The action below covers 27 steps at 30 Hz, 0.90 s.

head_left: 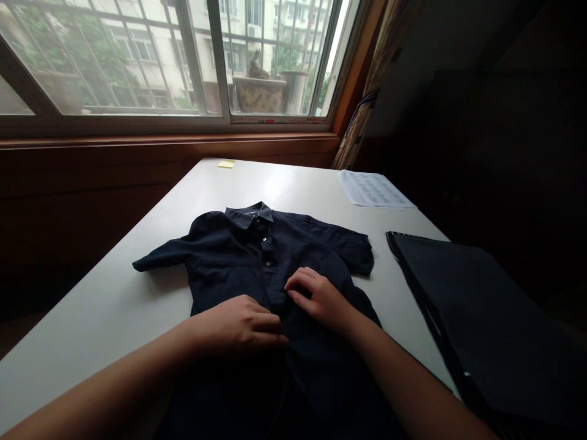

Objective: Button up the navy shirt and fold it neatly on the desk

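Note:
A dark navy short-sleeved shirt (238, 256) lies face up on the white table (114, 293), collar toward the window, sleeves spread. A row of pale buttons runs down its front. My left hand (241, 327) rests on the shirt's front with fingers curled and pinched at the placket edge. My right hand (318, 296) sits just right of it, fingers bent and pinching the placket fabric near the middle of the shirt. Both hands meet at the button strip.
A dark folded garment or bag (481, 311) lies at the table's right edge. A printed sheet of paper (373, 189) lies at the far right, a yellow sticky note (225, 164) at the far edge. A window and curtain (367, 91) stand behind.

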Each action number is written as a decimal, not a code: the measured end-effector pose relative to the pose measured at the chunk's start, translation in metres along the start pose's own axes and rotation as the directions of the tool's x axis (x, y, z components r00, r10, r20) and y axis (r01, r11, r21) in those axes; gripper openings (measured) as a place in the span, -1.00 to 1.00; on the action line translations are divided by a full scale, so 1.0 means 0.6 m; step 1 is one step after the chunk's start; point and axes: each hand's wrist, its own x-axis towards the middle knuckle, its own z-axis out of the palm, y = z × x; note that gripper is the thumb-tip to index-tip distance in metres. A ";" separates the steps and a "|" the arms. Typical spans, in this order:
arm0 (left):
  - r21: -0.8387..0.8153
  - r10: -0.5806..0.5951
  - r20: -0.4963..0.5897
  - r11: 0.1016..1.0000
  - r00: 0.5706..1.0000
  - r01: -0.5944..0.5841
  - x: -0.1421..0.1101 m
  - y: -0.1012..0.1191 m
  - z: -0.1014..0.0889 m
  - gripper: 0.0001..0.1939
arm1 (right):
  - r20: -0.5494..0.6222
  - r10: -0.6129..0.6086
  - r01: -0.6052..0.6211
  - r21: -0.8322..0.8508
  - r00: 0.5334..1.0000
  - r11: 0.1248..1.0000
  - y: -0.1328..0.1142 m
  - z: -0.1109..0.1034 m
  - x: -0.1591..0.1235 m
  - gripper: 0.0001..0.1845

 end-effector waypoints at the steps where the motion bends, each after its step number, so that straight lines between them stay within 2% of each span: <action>1: -0.005 -0.010 -0.005 1.000 1.000 0.010 0.000 0.000 0.002 -0.88 | -0.026 -0.012 0.011 -0.051 1.000 0.999 0.002 0.001 0.000 -0.86; 5: -0.024 -0.078 -0.027 0.997 0.997 0.078 0.001 -0.007 0.004 -0.87 | -0.112 -0.029 0.002 -0.235 0.993 0.972 0.013 0.002 0.000 -0.76; 8: -0.014 -0.212 -0.062 0.977 0.975 0.212 0.000 -0.022 0.004 -0.81 | -0.125 -0.013 -0.029 -0.330 0.992 0.944 0.019 0.001 0.000 -0.73; 12: 0.073 -0.444 -0.126 0.888 0.887 0.455 -0.008 -0.044 0.006 -0.69 | -0.100 0.004 -0.043 -0.395 0.995 0.918 0.026 -0.003 0.001 -0.70; 15: 0.208 -0.574 -0.154 0.777 0.804 0.595 -0.017 -0.055 0.002 -0.72 | -0.093 0.013 -0.052 -0.431 0.996 0.901 0.030 -0.006 0.004 -0.68; 19: 0.360 -0.728 -0.201 0.567 0.655 0.741 -0.039 -0.075 -0.014 -0.70 | -0.101 0.024 -0.070 -0.481 0.995 0.874 0.034 -0.004 0.008 -0.66; 22: 0.393 -0.796 -0.232 0.448 0.558 0.803 -0.060 -0.093 -0.022 -0.65 | -0.101 0.039 -0.086 -0.520 0.994 0.850 0.039 0.000 0.010 -0.63; 24: 0.400 -0.803 -0.235 0.433 0.548 0.808 -0.071 -0.103 -0.019 -0.62 | -0.099 0.050 -0.097 -0.545 0.994 0.833 0.043 0.002 0.012 -0.61; 27: 0.414 -0.788 -0.241 0.445 0.567 0.794 -0.077 -0.114 -0.005 -0.55 | -0.098 0.067 -0.111 -0.572 0.993 0.813 0.049 0.004 0.016 -0.59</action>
